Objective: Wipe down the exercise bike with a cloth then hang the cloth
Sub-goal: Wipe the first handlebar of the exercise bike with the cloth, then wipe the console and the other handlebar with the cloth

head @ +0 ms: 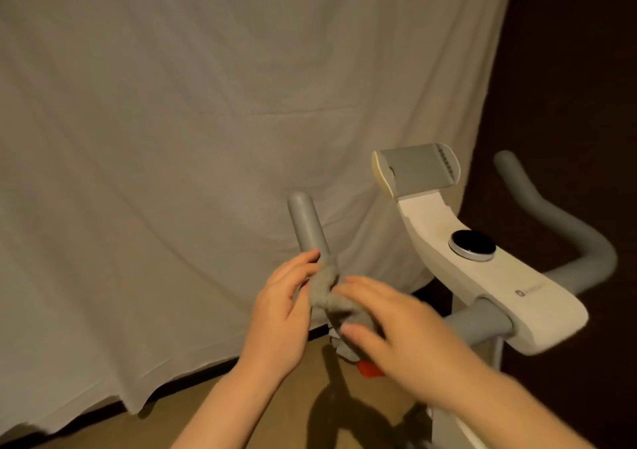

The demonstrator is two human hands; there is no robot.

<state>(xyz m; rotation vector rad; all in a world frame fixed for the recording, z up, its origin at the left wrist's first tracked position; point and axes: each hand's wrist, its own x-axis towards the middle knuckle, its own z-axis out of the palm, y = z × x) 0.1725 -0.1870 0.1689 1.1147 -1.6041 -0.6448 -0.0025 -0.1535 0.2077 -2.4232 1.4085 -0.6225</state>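
Your left hand point(281, 305) and right hand point(386, 324) meet at the left handlebar point(307, 226) of the exercise bike point(496, 276), with the cloth point(325, 288) bunched between them. The cloth is a soft, grey-beige fabric, crumpled into a thick wad and wrapped around the bar just below its free end; a loose fold hangs beneath your right palm.

Your left grip curls round the bar and the cloth from the left side, fingertips against the fabric. Your right grip lies over the cloth from the right, fingers stretched forward and thumb tucked under, pinching the wad against the bar; motion blur softens its outline.

The handlebar is a smooth, matte grey tube with a rounded end. Its long axis runs nearly upright, leaning a little to the left at the top. The right handlebar point(551, 214) is the same grey tube, curving in a bend and rising to a rounded tip at the far right.

Between them the console point(510, 276) is a glossy cream plastic body, long and tapering, pointing up and to the left. It carries a round black knob point(472, 244) with a silver rim, and at its top a ribbed grey device holder point(418, 170).

A wrinkled pale sheet point(206, 103) hangs behind, reaching down to the tan floor point(241, 407).
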